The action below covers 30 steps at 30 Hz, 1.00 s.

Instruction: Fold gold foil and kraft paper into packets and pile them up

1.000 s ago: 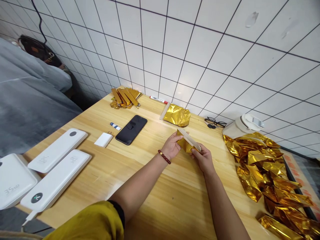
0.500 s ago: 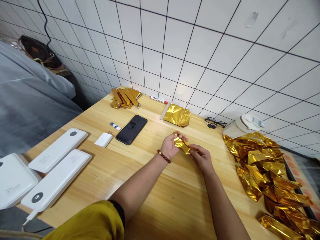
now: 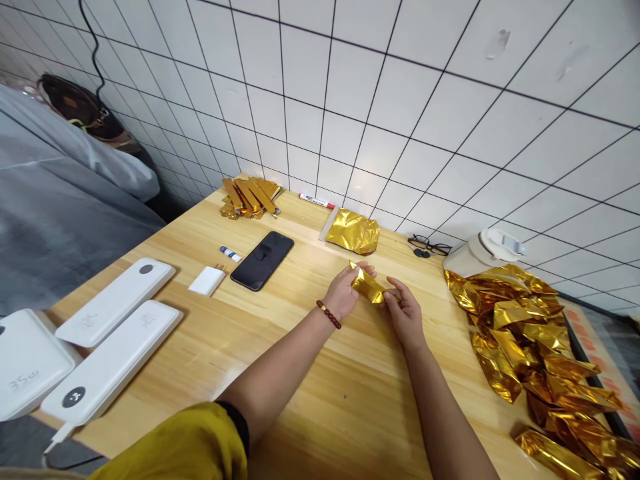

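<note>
Over the middle of the wooden table (image 3: pixel 300 373), both my hands pinch one small crumpled piece of gold foil (image 3: pixel 369 288). My left hand (image 3: pixel 345 293), with a bead bracelet at its wrist, grips the foil's left end. My right hand (image 3: pixel 404 311) grips its right end, fingers curled. The foil is folded into a short narrow shape between them.
A heap of loose gold foil sheets (image 3: pixel 540 347) lies at the right. Folded gold strips (image 3: pixel 250 195), a red marker (image 3: pixel 317 201) and another gold foil piece (image 3: pixel 354 231) lie by the tiled wall. A black phone (image 3: pixel 263 259), a white charger (image 3: pixel 207 281), white power banks (image 3: pixel 113 333), glasses (image 3: pixel 429 245) and a white container (image 3: pixel 487 252) are also on the table.
The foil with its pale flat edge showing has been folded smaller and narrower. Both hands have stayed close together at the same place.
</note>
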### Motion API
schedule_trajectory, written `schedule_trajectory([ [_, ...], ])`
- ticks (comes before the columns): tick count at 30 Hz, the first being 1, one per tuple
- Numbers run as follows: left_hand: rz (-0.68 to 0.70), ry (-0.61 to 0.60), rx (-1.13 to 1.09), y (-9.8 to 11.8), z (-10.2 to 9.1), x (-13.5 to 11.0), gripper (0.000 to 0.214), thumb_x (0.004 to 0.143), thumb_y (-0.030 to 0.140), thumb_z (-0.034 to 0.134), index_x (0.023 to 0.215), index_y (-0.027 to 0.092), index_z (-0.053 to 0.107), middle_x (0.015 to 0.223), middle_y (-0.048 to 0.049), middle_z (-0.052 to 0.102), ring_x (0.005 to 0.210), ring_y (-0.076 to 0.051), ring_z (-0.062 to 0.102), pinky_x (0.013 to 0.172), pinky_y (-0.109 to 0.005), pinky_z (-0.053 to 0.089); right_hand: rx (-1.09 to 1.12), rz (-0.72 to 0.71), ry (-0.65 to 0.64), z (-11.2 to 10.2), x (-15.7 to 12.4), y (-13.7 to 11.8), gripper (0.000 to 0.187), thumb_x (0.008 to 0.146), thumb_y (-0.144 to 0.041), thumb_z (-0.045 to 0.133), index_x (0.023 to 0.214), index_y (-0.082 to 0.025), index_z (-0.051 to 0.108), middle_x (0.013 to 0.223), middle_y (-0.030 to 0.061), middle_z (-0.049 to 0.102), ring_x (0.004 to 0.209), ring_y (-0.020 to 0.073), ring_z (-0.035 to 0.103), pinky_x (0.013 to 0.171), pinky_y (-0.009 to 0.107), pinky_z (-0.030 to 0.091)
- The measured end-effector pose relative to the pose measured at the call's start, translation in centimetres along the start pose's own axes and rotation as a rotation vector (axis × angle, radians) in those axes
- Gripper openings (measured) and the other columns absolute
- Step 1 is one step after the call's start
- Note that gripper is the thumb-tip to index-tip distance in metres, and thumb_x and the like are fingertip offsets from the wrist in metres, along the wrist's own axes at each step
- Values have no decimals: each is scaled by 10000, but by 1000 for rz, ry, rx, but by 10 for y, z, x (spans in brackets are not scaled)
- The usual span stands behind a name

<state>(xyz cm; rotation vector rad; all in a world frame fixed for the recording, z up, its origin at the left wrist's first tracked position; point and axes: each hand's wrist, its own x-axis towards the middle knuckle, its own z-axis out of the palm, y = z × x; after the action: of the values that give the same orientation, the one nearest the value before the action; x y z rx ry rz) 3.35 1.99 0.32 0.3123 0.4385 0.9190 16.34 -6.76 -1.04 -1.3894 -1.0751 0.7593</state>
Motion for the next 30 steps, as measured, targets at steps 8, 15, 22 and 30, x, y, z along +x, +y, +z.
schedule_trajectory([
  [8,268,100,330,-5,1,1,278,577,286,828,804,152,739,769,-22,696,738,-119,594,774,-262,452,148,79,267,-7,7,9,459,709,-365,758,1119,-209,626,812,14,670,656,125,594,629,273,493],
  [15,333,144,500,-4,5,-3,209,590,286,807,761,175,757,790,-35,719,774,-148,610,796,-292,469,197,31,464,-13,13,13,282,646,-339,795,849,-168,701,656,2,649,591,126,570,602,281,471],
  [22,265,72,532,-2,2,-3,284,662,368,758,837,153,699,547,45,557,437,-52,439,456,-209,306,82,-87,488,-10,9,4,227,677,-340,772,819,-175,706,684,11,658,615,136,571,626,292,468],
  [30,133,60,496,0,7,-7,415,542,337,837,841,154,614,525,46,577,396,-61,480,408,-189,267,125,-47,408,-11,10,4,259,651,-346,789,830,-188,690,719,19,647,627,133,557,615,286,470],
])
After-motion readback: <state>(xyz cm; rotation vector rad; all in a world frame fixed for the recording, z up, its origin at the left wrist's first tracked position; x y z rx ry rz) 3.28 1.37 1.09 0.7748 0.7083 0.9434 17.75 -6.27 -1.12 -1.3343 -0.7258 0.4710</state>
